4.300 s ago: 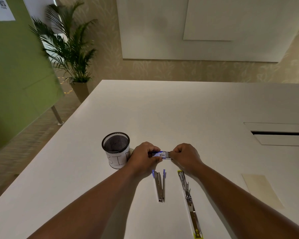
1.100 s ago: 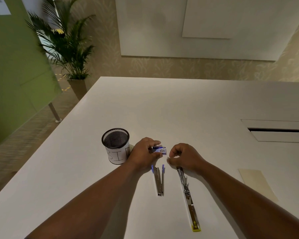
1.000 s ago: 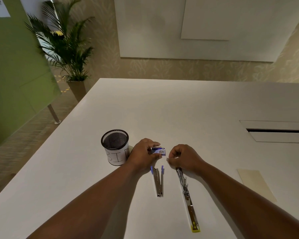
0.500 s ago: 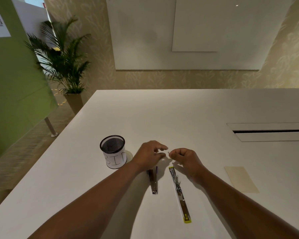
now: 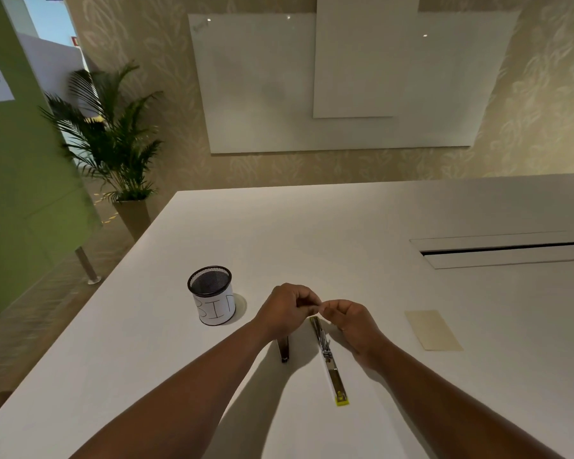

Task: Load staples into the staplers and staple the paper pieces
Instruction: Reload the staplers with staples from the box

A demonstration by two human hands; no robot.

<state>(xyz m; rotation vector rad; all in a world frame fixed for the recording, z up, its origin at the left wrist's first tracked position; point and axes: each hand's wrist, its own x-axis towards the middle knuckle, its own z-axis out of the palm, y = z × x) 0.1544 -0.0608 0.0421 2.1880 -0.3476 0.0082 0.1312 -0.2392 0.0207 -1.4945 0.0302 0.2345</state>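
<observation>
1. Head view: both hands meet over the white worktop (image 5: 362, 226), fingertips almost touching.
2. The left hand (image 5: 287, 309) has its fingers curled in. Something tiny may be pinched there, but it is too small to tell.
3. The right hand (image 5: 348, 319) also has its fingers curled in a pinch. What it holds cannot be seen.
4. A long open stapler (image 5: 328, 361) with a yellow end lies flat just below the hands, pointing toward the person.
5. A smaller dark stapler (image 5: 284, 349) lies beside it, partly hidden under the left wrist.
6. A tan paper piece (image 5: 433, 329) lies flat, off to the right.
7. A black mesh cup (image 5: 212, 299) marked "BIN" stands upright left of the hands.
</observation>
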